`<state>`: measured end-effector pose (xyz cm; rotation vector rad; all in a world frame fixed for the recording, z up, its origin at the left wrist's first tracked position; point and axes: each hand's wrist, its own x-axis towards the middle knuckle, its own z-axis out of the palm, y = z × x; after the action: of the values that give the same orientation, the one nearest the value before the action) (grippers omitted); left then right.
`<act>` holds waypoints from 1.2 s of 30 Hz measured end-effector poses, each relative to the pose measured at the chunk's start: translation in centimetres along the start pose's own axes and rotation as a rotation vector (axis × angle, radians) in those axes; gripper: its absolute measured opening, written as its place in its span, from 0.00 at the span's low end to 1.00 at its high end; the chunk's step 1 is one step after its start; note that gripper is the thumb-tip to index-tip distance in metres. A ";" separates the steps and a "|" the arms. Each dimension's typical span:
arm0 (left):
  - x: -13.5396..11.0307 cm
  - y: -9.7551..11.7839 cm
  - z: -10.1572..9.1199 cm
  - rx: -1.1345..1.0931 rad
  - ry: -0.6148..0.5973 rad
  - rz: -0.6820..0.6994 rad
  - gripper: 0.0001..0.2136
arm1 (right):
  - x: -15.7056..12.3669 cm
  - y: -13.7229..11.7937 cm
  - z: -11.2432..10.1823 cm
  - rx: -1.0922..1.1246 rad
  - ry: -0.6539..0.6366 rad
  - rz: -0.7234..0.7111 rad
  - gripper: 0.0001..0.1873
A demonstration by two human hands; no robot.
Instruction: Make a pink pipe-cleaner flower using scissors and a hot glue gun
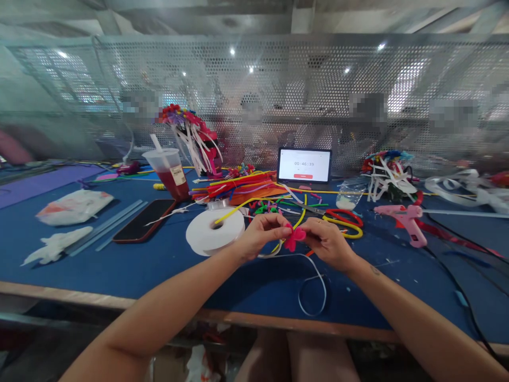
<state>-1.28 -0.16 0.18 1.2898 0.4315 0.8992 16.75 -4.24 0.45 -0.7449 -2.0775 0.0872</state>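
My left hand and my right hand meet above the blue table, pinching a small pink pipe-cleaner flower between their fingertips. A thin white ribbon loops across the tabletop below my hands and seems to run up toward the flower. Just left of my left hand lies a wide white ribbon roll. A yellow pipe cleaner curves past that roll. Red-handled scissors lie just beyond my right hand.
A pink glue gun lies to the right. Behind are a bundle of pipe cleaners, a tablet showing a timer, a plastic cup with red drink, a phone and finished ribbon bouquets. A perforated metal screen stands beyond.
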 end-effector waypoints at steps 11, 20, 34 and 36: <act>-0.1 -0.3 0.1 0.010 -0.034 -0.035 0.14 | -0.4 0.1 0.3 -0.014 -0.048 0.031 0.07; -0.1 -0.6 -0.2 0.022 -0.085 -0.049 0.13 | -0.5 0.4 0.3 -0.022 -0.075 0.023 0.06; 0.6 -1.1 -0.4 -0.144 0.163 -0.098 0.16 | -0.6 0.6 0.5 -0.077 0.009 -0.044 0.04; 0.6 -1.1 -0.5 -0.148 0.188 -0.094 0.15 | -0.6 0.6 0.4 -0.091 0.032 -0.056 0.04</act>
<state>-0.87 0.59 -0.88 1.0460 0.5583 0.9583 16.99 -3.94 -0.42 -0.7379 -2.0809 -0.0505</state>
